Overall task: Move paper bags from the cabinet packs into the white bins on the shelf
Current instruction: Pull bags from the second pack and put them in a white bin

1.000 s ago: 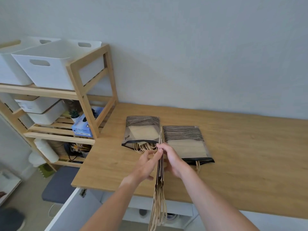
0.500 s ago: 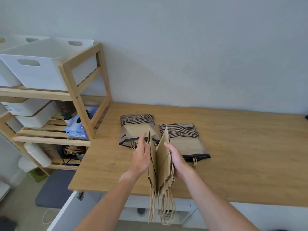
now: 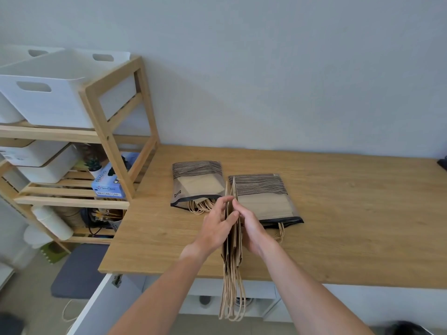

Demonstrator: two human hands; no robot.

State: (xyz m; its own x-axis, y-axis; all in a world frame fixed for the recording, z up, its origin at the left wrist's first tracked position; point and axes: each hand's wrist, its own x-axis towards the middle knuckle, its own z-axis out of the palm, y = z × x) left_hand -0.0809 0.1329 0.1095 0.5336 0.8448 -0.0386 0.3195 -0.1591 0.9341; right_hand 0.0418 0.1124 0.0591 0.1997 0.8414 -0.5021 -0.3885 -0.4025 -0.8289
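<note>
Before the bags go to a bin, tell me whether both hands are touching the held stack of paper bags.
Touching. In the head view the left hand and right hand press the stack of paper bags from either side.

Worktop right: we saw the wooden counter (image 3: 350,213) bare right of the two packs (image 3: 263,199).
Bin access: the white bin (image 3: 55,93) stood open-topped, with only air above it.
Obstacle: the shelf's corner post (image 3: 106,139) stood between counter and bin.

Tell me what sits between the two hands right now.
In the head view, a stack of folded paper bags stands on edge, pressed between the left hand and right hand.
</note>
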